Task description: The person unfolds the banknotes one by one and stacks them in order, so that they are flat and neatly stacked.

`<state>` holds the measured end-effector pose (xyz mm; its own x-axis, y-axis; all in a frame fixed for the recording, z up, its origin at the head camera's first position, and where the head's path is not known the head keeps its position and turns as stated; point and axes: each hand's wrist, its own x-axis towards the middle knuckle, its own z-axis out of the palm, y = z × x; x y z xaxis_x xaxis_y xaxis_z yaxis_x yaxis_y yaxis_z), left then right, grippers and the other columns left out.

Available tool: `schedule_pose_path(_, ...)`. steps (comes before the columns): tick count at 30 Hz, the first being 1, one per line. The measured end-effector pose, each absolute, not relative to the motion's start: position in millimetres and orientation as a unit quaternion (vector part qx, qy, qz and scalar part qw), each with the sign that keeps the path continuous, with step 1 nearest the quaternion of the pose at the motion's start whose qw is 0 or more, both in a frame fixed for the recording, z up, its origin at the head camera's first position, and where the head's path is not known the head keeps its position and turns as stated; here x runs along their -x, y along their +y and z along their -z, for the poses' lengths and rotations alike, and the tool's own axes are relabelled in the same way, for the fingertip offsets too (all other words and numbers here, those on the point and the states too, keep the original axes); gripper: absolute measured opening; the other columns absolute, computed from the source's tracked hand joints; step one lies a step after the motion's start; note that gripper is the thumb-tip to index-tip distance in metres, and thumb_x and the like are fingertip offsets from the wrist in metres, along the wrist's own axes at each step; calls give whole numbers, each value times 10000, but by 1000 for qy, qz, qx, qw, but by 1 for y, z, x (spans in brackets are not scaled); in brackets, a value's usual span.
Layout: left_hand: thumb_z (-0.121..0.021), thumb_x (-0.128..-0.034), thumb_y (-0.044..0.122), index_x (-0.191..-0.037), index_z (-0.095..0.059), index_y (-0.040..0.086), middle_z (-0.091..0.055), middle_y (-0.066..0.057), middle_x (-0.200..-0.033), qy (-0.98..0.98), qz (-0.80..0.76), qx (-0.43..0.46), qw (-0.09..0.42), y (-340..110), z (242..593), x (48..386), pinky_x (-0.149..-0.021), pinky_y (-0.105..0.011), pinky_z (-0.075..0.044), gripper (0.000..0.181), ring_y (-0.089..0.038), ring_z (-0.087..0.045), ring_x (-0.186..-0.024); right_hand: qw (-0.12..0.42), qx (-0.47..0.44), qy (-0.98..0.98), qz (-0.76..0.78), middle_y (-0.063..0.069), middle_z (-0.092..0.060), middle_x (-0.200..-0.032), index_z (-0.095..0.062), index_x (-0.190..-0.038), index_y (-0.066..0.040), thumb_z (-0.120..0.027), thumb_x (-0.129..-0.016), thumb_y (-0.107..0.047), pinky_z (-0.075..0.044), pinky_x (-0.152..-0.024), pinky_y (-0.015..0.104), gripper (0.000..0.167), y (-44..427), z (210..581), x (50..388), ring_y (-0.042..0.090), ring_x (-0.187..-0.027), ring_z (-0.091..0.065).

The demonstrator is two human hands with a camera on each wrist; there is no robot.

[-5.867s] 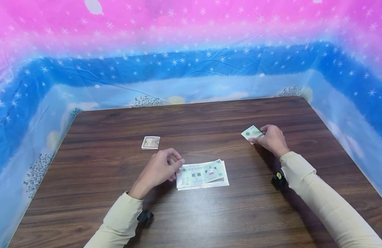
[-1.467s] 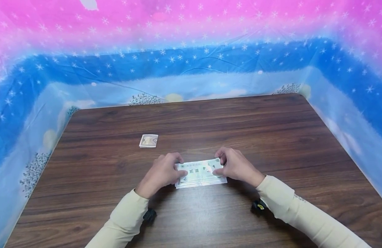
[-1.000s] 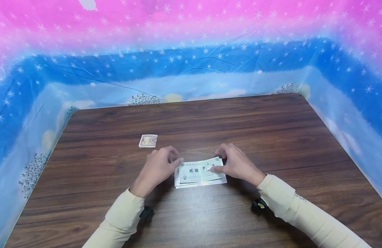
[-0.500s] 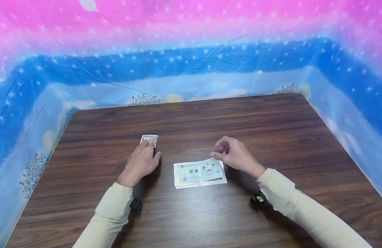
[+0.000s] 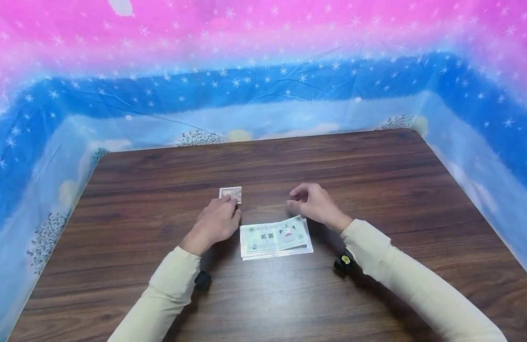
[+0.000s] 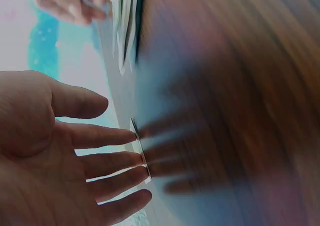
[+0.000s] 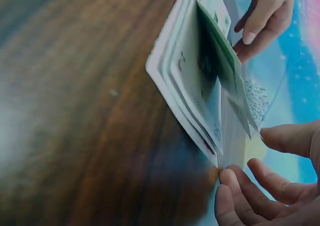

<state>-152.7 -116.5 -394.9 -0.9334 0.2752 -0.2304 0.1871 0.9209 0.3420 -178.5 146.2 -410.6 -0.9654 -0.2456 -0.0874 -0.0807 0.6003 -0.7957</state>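
A small folded brownish banknote [image 5: 231, 192] lies behind the stack, under the fingertips of my left hand [image 5: 215, 221]. In the left wrist view the fingers of that hand [image 6: 75, 156] stretch straight out and touch the folded note's thin edge [image 6: 141, 156]. A stack of pale green banknotes [image 5: 268, 240], the top one marked 2, lies in the middle of the table. My right hand [image 5: 316, 204] hovers just beyond the stack's right end, fingers loosely bent and nothing in them. From the right wrist, the top note [image 7: 225, 60] shows a lifted, creased half.
The brown wooden table [image 5: 161, 175] has a far edge that meets a pink and blue snowflake-patterned cloth [image 5: 263, 85]. Black wrist cameras [image 5: 343, 262] sit below both cream sleeves [image 5: 169, 280].
A folded green note in the right hand was laid unfolded on the stack. Both hands released the stack; the left reached the brownish note and slid it right. The right hand drew slightly back.
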Motion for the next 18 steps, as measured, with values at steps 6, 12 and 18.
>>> schedule_pose_path(6,-401,-1075,217,-1474,-452,-52,-350,-253,-1577,963,-168,-147,149,-96,394,152,-1187,-570,-290,484,-433,-331,-1445,159,49,843,511,151,-691,-1104,-642,-1238,30,-666,-965,-124,-551,-711,302,314,138,412,190,219,-875,-643)
schedule_pose_path(12,-417,-1075,232,-1468,-473,-36,-357,-242,-1576,959,-169,-167,155,-77,393,151,-1179,-560,-310,479,-415,-350,-1438,222,0,773,595,190,-683,-1250,-582,-1300,58,-581,-982,-44,-568,-915,368,334,134,410,200,272,-1119,-662)
schedule_pose_path(18,-431,-1071,227,-1456,-492,-31,-367,-228,-1575,956,-177,-175,154,-65,394,149,-1172,-562,-320,467,-398,-363,-1433,256,-15,738,625,226,-639,-1313,-525,-1349,83,-579,-988,-38,-549,-988,391,385,130,406,201,323,-1200,-629)
